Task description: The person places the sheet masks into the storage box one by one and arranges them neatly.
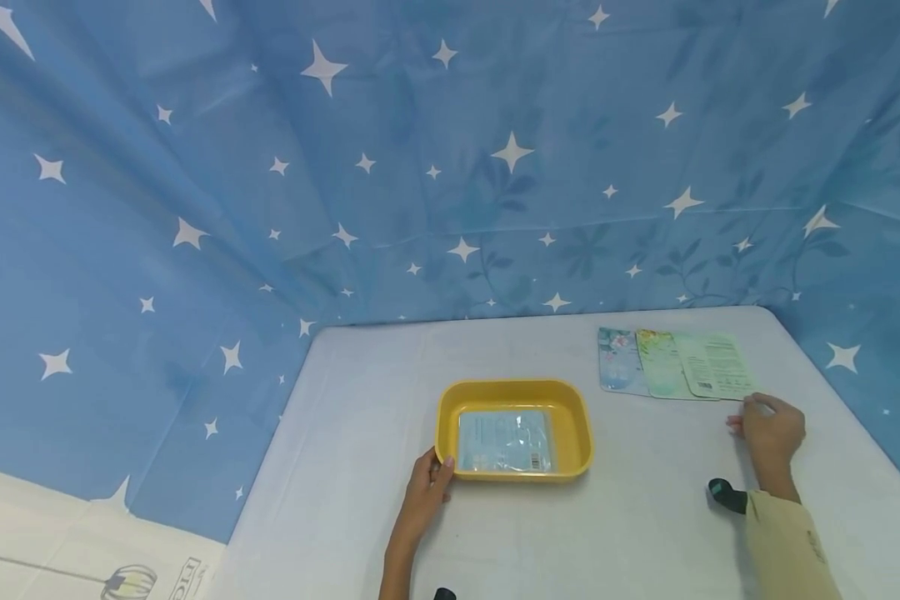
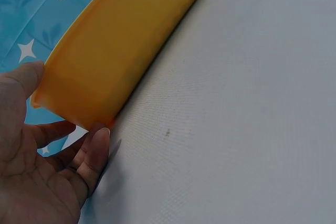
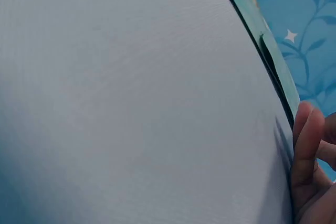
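In the head view, my left hand (image 1: 425,492) grips the near left corner of a yellow plastic tray (image 1: 587,433). The left wrist view has the thumb on the tray's rim (image 2: 79,22) and the fingers under its side. Inside the tray lies a light blue flat sachet (image 1: 504,442) with a barcode. My right hand (image 1: 772,429) is at the near right corner of a pale green printed sachet (image 1: 716,367), pinching at that corner. In the right wrist view the fingertips (image 3: 304,121) meet the sachet's edge; the thumb is partly out of frame.
Under the pale green sachet are a second green one with yellow flowers (image 1: 654,354) and a blue floral one (image 1: 618,362), overlapping in a fan. A white cloth covers the table (image 1: 375,400). Blue starry fabric (image 1: 435,192) hangs behind it.
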`<state>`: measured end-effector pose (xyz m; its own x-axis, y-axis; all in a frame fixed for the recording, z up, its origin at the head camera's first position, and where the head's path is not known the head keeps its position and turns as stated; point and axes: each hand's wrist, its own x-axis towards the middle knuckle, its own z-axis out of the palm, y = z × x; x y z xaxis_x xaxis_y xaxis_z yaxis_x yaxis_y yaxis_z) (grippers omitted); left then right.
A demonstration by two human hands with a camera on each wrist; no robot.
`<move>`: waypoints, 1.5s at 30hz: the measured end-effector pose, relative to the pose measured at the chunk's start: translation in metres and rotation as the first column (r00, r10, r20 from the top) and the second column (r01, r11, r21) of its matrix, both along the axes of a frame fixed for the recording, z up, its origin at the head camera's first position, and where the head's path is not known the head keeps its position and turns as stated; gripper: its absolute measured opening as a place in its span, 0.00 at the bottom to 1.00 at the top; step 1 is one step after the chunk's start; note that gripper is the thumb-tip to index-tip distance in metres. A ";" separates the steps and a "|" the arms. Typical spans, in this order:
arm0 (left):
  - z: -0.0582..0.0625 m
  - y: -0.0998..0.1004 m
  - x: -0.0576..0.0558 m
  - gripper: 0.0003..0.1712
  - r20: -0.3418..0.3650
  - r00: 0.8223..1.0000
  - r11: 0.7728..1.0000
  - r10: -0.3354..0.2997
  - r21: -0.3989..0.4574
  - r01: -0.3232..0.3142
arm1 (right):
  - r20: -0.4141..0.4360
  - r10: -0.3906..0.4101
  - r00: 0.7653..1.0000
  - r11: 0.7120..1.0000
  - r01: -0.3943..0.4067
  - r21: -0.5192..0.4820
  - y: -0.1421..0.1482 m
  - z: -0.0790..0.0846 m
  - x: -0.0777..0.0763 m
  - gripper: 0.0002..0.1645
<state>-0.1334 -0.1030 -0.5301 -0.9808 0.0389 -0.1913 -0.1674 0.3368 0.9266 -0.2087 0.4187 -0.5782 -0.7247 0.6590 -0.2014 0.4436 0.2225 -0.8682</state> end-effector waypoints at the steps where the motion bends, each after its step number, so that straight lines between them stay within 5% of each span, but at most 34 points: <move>1: 0.000 0.000 0.000 0.36 0.002 1.000 1.000 -0.002 0.001 0.002 | -0.006 -0.017 1.000 0.997 0.017 -0.075 0.001 0.001 0.000 0.30; 9: -0.035 -0.008 -0.009 0.41 0.008 1.000 1.000 0.004 0.017 -0.004 | -0.058 -0.171 0.984 0.906 0.134 -0.401 0.007 0.010 -0.003 0.30; 13: -0.037 -0.008 -0.010 0.43 0.017 1.000 1.000 0.009 0.015 -0.009 | -0.042 -0.228 0.973 0.863 0.182 -0.471 0.010 0.012 -0.001 0.22; 18: -0.036 -0.007 -0.009 0.44 0.019 1.000 1.000 0.009 0.012 -0.009 | -0.035 -0.244 0.969 0.848 0.196 -0.492 0.011 0.015 0.000 0.10; 27: -0.034 -0.006 -0.008 0.42 0.023 1.000 1.000 0.007 0.001 -0.007 | 0.048 -0.296 0.954 0.817 0.279 -0.505 0.008 0.022 -0.004 0.08; 35: -0.034 -0.006 -0.008 0.42 0.025 1.000 1.000 0.008 -0.004 -0.008 | 0.081 -0.292 0.953 0.822 0.294 -0.487 0.008 0.026 -0.007 0.10; 38: -0.033 -0.005 -0.008 0.42 0.038 0.999 1.000 0.016 -0.009 -0.016 | 0.059 -0.257 0.965 0.858 0.256 -0.445 0.008 0.024 -0.007 0.12; 42: -0.032 -0.004 -0.008 0.43 0.055 0.998 1.000 0.027 -0.017 -0.026 | 0.058 -0.181 0.982 0.928 0.190 -0.322 0.008 0.022 -0.008 0.27; 45: -0.033 -0.004 -0.009 0.43 0.058 0.998 0.999 0.033 -0.017 -0.032 | 0.063 -0.148 0.987 0.949 0.159 -0.272 0.008 0.019 -0.008 0.30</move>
